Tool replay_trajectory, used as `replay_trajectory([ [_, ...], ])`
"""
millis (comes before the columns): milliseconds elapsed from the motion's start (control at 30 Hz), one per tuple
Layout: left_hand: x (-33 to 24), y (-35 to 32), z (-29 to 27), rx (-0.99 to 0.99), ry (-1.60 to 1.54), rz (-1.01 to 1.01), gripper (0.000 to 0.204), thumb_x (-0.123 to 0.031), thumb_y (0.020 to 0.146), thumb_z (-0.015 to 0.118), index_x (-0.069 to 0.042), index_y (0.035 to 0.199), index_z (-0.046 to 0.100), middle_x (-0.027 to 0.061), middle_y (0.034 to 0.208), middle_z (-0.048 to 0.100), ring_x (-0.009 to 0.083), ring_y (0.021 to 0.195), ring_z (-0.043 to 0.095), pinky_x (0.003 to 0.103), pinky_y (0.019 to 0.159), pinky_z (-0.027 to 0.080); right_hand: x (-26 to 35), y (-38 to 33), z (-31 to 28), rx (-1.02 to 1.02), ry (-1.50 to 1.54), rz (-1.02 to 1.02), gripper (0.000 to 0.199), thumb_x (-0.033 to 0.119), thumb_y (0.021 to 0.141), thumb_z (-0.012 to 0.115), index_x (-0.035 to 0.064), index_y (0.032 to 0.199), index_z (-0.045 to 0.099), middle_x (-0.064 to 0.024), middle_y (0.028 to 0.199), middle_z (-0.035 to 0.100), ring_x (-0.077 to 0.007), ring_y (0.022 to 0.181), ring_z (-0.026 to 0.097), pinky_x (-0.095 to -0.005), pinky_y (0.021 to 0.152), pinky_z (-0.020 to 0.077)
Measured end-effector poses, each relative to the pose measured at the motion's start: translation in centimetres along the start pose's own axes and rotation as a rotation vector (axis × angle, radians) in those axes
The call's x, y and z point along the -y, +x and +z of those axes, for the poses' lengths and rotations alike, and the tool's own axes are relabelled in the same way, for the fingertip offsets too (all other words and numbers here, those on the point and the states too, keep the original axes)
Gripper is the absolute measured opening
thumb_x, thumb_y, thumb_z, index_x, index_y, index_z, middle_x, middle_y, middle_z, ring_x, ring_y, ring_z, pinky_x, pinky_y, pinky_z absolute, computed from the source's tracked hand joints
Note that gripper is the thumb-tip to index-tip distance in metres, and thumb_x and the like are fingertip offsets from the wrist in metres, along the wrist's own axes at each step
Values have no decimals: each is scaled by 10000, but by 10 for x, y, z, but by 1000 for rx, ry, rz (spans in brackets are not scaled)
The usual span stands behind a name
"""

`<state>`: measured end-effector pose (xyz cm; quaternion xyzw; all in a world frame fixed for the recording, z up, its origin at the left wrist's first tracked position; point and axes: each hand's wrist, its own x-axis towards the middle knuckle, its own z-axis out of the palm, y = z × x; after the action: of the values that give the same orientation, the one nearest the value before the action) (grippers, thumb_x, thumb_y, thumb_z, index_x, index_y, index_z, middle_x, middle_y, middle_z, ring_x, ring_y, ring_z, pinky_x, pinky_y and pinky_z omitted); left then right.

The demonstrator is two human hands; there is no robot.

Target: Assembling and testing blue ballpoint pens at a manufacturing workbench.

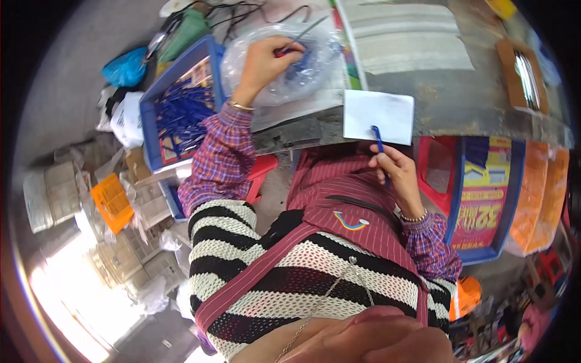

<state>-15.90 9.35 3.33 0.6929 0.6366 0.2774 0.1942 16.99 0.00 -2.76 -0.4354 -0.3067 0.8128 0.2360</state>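
My left hand (266, 57) reaches into a clear plastic bag (284, 63) of blue pen parts on the worktable and pinches a thin pen refill (305, 33) with a red end. My right hand (396, 172) holds a blue pen (379, 140) upright, its tip pressed onto a white sheet of paper (378, 115) at the table's near edge. Both forearms wear purple plaid sleeves with bracelets at the wrists.
A blue tray (175, 109) full of blue pens stands at the left. A brown box (523, 75) with metal parts sits on the grey table (460, 103) at the right. Red stools (436, 163), a blue-rimmed printed box (484, 199) and orange crates stand below; bags and cartons litter the floor at left.
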Motion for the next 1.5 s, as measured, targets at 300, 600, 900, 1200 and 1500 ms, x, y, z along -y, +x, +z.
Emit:
replay_trajectory([
  [300,-29,-5,-19,9,-664,-400,141,-70,785,657,10,901,658,18,625,564,33,463,406,190,415,310,2,6,6,-20,-19,5,253,105,903,512,-26,1113,564,-51,808,636,-37,549,490,-171,489,398],
  [600,-48,-15,-11,171,-1449,-543,268,5,798,611,24,1062,576,114,935,609,57,510,423,190,477,365,4,6,13,-37,20,11,248,74,895,502,-42,1108,552,-73,822,637,-57,580,530,-187,524,438],
  [900,-73,-25,14,313,-1357,-639,186,-25,798,649,33,966,595,122,862,648,60,480,453,186,444,367,-6,11,7,-3,84,14,267,105,901,522,-31,1131,537,-80,857,641,-79,625,579,-204,567,493],
  [1200,-92,-40,77,464,-504,-269,130,-43,721,645,-7,846,655,56,700,658,67,553,513,228,515,409,-4,15,9,15,126,14,262,109,891,537,-50,1098,552,-75,838,637,-70,623,570,-199,565,482],
  [1500,-90,-45,101,376,-186,69,143,-30,661,680,-42,802,658,75,766,582,231,678,599,290,614,462,-9,15,7,34,135,-12,261,102,891,537,-64,1091,554,-79,828,639,-68,601,553,-197,554,464],
])
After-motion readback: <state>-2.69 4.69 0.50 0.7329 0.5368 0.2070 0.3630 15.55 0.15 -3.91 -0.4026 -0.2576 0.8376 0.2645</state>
